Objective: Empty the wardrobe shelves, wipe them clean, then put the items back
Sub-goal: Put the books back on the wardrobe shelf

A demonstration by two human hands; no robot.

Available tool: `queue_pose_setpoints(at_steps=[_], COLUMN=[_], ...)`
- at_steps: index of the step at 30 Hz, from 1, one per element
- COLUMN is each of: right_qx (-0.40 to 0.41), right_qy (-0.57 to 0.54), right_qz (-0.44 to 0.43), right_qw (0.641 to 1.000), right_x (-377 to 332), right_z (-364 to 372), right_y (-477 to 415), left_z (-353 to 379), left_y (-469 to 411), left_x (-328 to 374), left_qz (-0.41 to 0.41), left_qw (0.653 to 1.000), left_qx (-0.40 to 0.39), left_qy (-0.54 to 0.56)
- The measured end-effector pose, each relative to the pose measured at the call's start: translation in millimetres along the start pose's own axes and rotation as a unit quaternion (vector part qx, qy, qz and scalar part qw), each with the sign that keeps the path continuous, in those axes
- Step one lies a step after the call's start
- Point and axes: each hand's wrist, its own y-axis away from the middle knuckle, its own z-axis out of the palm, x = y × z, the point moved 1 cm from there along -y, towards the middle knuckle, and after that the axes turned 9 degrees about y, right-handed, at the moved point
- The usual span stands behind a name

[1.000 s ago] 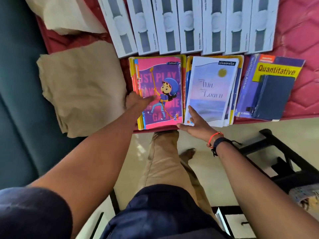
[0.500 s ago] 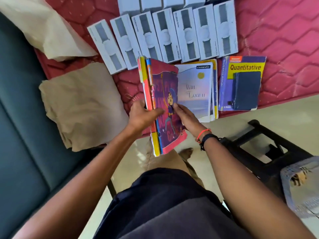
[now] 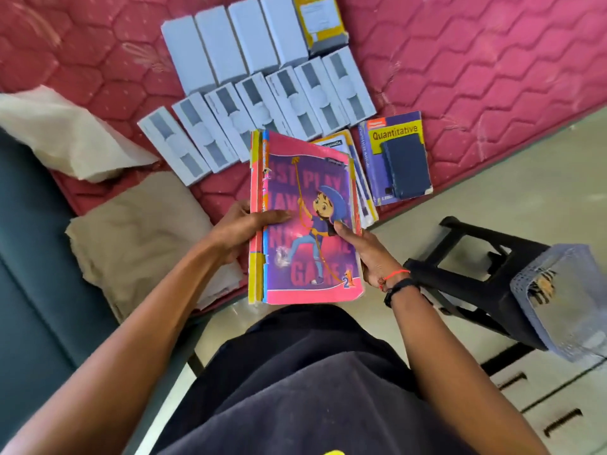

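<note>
Holding the book stack [image 3: 308, 224] across the near edge of the mattress [image 3: 492, 77], lower end out over open floor [image 3: 509, 192] beside the stool [image 3: 502, 300]. Gripping the spine side with the left hand [image 3: 236, 231], thumb across the cover; clasping the opposite edge with the right hand [image 3: 368, 254], thumb on top. Hiding most of a second pile [image 3: 363, 198] behind; fingers underneath out of sight.

— The stack of pink cartoon-cover paperback books [image 3: 307, 224] hides most of the pale paper notebook pile [image 3: 366, 201] behind it.
— The left hand [image 3: 236, 231] and the right hand [image 3: 371, 257] have their fingers under that stack, unseen.
— The yellow paper packet [image 3: 320, 24] is cut by the top edge.
— Its white label is too blurred to read.
</note>
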Motion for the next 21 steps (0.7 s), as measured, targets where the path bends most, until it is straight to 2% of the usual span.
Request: queue_pose_setpoints(at_steps=[6, 11, 17, 21], right_qx=[0.071, 0.117, 0.188, 0.211], right_qy=[-0.066, -0.141, -0.279, -0.364], right_qz=[-0.066, -0.13, -0.18, -0.186], right_qw=[0.993, 0.974, 0.925, 0.888], right_x=[41, 81, 186, 265], right_z=[-11, -20, -18, 5], right_y=[50, 100, 181, 239], left_z=[23, 52, 123, 147], left_y=[14, 26, 72, 105], left_x=[-35, -58, -107, -166], left_qz=[0.015, 0.02, 0.01, -0.044], left_qw=[0.998, 0.984, 0.966, 0.942], left_qx=[-0.02, -0.085, -0.191, -0.241], left_qy=[-0.066, -0.155, -0.175, -0.231])
